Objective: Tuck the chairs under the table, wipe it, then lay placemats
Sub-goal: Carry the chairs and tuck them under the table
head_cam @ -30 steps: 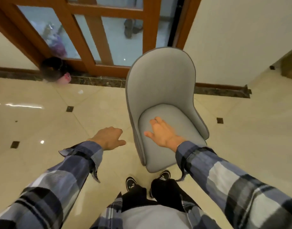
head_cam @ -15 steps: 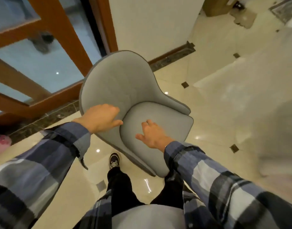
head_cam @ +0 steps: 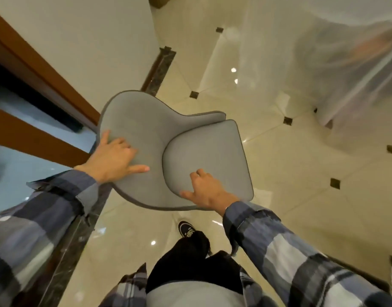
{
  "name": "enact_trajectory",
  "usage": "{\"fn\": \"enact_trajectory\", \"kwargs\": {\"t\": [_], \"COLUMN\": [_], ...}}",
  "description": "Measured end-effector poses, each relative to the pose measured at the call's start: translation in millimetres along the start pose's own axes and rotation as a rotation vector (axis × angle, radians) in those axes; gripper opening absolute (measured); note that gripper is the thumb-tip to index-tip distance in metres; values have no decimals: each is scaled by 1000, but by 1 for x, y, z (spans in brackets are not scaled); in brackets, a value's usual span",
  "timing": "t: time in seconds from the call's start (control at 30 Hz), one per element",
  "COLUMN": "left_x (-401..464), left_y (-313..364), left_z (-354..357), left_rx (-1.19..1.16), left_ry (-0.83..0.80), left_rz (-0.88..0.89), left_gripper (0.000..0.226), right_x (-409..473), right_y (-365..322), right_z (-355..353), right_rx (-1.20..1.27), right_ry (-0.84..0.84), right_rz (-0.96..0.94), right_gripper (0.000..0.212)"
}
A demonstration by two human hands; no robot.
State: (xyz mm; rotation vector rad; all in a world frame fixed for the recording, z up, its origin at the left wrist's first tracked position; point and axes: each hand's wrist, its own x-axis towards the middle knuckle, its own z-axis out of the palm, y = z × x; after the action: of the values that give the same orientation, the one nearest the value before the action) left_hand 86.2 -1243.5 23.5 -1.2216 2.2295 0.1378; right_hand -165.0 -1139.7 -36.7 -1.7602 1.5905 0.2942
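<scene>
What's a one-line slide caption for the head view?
Both hands on a grey chair: left hand grips the backrest, right hand holds the seat.

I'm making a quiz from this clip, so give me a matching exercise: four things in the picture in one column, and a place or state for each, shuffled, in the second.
Things:
1. left hand
2. right hand
3. grey chair
4. black shoe

Places or states:
A. on the tiled floor, below the chair in the picture
B. grips the seat cushion's near edge
C. held by both hands
D. grips the backrest edge

Pairs: 1-D, 2-B, 3-C, 4-A
</scene>
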Motion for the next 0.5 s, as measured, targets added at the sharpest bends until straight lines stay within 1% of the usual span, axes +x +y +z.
{"fn": "enact_trajectory", "kwargs": {"t": [0.07,0.13,0.2,0.27,0.33,0.37,0.43,0.5], "left_x": [0,3,2,-2,-8,-8,-6,-2], "left_y": [-18,-29,-34,-35,-36,-35,-34,-41], "left_z": [-3,5,18,25,31,32,30,27], "left_rx": [40,74,163,210,200,192,187,213], "left_ry": [22,48,79,151,264,282,252,261], "left_rz": [12,82,176,242,265,271,302,365], "left_gripper": [104,106,110,108,101,99,100,104], "right_x": [-8,-16,-22,-27,-34,-36,-38,-35], "right_y": [-6,-14,-30,-50,-75,-87,-110,-130], "right_z": [10,25,39,56,71,77,86,89], "right_rx": [50,111,181,236,291,315,366,390], "right_ry": [30,73,111,133,154,166,183,244], "right_rz": [35,72,117,132,129,131,149,162], "right_gripper": [66,65,65,65,68,69,70,69]}}
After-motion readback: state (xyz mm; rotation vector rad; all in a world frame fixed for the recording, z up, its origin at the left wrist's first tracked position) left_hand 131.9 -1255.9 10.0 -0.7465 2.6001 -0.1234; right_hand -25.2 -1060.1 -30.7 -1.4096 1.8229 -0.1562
